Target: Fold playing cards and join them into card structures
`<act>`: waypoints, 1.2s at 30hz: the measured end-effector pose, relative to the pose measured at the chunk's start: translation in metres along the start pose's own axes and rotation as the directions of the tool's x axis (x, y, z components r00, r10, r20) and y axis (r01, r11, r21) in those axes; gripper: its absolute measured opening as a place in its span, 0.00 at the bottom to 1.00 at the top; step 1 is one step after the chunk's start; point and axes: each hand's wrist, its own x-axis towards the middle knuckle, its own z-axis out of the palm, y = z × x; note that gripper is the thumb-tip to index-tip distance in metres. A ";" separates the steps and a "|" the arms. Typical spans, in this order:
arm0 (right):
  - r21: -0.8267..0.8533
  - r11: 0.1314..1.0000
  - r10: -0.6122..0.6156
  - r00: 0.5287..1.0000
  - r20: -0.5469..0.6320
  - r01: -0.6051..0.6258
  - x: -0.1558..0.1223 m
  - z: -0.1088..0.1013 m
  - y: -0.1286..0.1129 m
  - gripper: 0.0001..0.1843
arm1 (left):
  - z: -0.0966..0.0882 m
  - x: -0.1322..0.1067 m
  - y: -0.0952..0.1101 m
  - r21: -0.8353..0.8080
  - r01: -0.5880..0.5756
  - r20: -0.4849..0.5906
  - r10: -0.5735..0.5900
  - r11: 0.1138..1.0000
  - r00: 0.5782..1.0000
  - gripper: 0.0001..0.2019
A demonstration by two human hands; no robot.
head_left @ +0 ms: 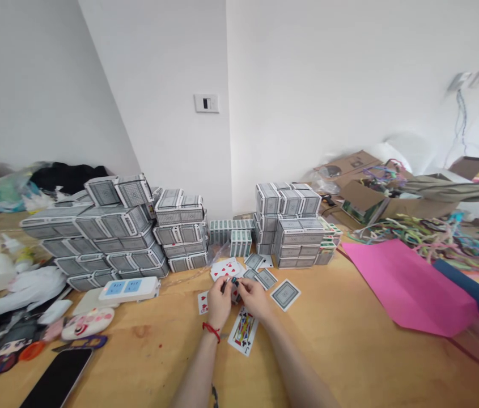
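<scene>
A held card (234, 290) sits pinched between the left hand (219, 303) and right hand (253, 297) just above the middle of the worktop, mostly hidden by the fingers. A face-up court card (243, 330) lies flat under the right wrist. A heart card (203, 302) lies just left. Face-down cards (285, 294), grey-patterned, lie scattered to the right and toward the far edge.

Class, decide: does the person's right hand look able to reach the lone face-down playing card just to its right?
Probably yes. The right hand is near the grey-backed playing card, with only bare wooden table between and nothing on top; its fingers pinch a small dark item.
</scene>
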 end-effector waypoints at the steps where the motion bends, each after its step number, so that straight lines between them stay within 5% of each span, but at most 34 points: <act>1: 0.012 1.000 0.001 1.000 0.017 -0.001 0.000 0.000 0.001 0.17 | 0.000 0.000 0.000 0.009 0.001 -0.006 -0.001 1.000 1.000 0.13; 12: 0.084 0.995 -0.056 0.991 0.118 0.047 0.001 -0.005 0.002 0.13 | -0.003 -0.002 0.005 -0.002 -0.004 -0.042 0.004 1.000 0.999 0.13; 19: -0.015 1.000 -0.001 1.000 0.028 0.001 -0.001 -0.003 -0.003 0.15 | -0.001 0.000 0.005 0.018 0.009 -0.030 -0.009 1.000 1.000 0.12; 31: 0.112 0.993 0.041 0.999 0.036 -0.045 0.003 -0.001 0.004 0.15 | -0.003 -0.001 0.003 -0.040 0.038 -0.095 -0.042 0.998 0.995 0.12; 36: 0.164 0.986 0.009 0.992 0.127 -0.029 0.004 -0.004 0.004 0.14 | -0.004 -0.002 0.001 -0.041 0.041 -0.108 -0.045 0.998 0.993 0.12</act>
